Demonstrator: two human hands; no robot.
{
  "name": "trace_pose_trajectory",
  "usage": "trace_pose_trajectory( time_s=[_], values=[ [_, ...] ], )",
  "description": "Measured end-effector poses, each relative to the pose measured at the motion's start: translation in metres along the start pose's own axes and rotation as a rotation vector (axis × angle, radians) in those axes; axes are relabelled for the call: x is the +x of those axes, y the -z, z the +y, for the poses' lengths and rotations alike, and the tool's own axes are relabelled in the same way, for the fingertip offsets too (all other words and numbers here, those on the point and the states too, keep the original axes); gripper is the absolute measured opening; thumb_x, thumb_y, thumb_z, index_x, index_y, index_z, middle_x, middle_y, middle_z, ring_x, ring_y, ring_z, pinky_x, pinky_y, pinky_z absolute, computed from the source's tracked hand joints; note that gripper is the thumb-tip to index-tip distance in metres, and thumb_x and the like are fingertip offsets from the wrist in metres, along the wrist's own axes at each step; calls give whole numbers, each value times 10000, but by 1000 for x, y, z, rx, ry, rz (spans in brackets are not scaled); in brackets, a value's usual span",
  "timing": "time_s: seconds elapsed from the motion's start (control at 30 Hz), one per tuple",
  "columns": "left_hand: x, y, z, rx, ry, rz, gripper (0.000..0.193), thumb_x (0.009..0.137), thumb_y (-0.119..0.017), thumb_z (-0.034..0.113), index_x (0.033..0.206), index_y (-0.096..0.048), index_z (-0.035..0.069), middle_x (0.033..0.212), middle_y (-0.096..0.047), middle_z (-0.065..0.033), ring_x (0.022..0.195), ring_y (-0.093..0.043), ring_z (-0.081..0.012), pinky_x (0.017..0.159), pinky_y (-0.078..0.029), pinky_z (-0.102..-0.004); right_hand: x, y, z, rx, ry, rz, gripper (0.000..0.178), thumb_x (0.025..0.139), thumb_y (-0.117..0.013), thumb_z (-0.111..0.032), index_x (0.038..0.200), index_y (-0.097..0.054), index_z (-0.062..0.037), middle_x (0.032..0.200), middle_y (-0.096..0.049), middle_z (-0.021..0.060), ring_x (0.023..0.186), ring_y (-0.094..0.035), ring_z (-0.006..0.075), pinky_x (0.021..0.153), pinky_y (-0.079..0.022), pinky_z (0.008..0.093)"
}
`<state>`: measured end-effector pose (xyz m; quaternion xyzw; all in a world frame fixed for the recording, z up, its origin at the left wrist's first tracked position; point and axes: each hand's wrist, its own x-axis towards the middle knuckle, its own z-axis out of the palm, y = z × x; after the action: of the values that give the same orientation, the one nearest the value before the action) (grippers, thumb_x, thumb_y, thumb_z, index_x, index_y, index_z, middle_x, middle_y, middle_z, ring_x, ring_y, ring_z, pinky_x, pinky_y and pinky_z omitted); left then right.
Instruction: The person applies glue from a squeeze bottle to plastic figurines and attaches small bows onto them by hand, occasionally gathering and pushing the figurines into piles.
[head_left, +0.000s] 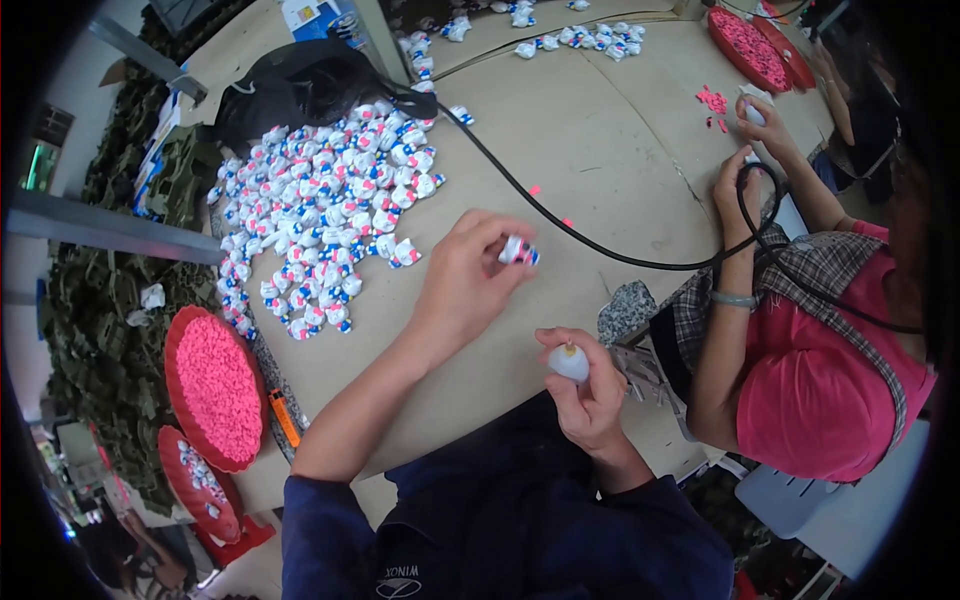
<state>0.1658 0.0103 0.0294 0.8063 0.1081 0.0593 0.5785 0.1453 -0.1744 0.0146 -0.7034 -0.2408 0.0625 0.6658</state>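
One tiny figurine point(518, 250) pinched in left hand point(462, 285): looks light, rigid, best held by its sides. Right hand point(588, 392) grips small white glue bottle point(569, 362).

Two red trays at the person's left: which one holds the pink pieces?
The larger red tray, farther from the person, is heaped with pink pieces. The smaller red tray below it holds a few white figurines.
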Motion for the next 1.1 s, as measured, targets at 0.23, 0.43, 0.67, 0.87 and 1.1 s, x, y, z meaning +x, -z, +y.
trace_pose_trajectory(
  time_s=[0.23, 0.43, 0.67, 0.87, 1.1],
  values=[
    [-114, 35, -7, -625, 275, 106, 253, 780, -669, -86, 1008, -604, 4, 1018, -565, -19, 910, -564, -97, 762, -474, -227, 6, 0, -13, -78, 62, -225, 378, 653, -769, -33, 994, -622, 41, 786, -634, 130, 629, -587, 183, 551, -454, 265],
    [-146, 35, -38, -731, 243, 204, 303, 778, -666, -96, 1049, -585, 13, 1064, -567, -31, 905, -560, -76, 737, -463, -206, 6, -16, -12, -117, 143, -331, 442, 678, -804, -264, 935, -663, 67, 679, -604, 98, 550, -510, 158, 501, -362, 256],
    [-146, 34, -43, -656, 161, 232, 313, 770, -669, -94, 1049, -604, 33, 1034, -583, -30, 864, -562, -76, 692, -419, -209, 2, -26, -11, -142, 85, -354, 446, 659, -805, -241, 947, -666, 70, 671, -599, 95, 556, -507, 160, 508, -368, 256],
    [-145, 31, -44, -586, 142, 214, 310, 766, -677, -76, 1044, -614, 46, 1001, -605, -18, 860, -564, -72, 677, -386, -204, 2, -26, -13, -161, 48, -355, 416, 656, -795, -206, 944, -668, 66, 660, -578, 87, 559, -499, 156, 505, -357, 252],
    [-144, 29, -44, -589, 160, 222, 307, 768, -669, -84, 1037, -615, 53, 1006, -594, -15, 857, -553, -69, 680, -385, -202, 0, -23, -13, -148, 41, -323, 386, 664, -780, -177, 941, -667, 67, 650, -561, 85, 558, -495, 144, 497, -344, 243]
  ],
)
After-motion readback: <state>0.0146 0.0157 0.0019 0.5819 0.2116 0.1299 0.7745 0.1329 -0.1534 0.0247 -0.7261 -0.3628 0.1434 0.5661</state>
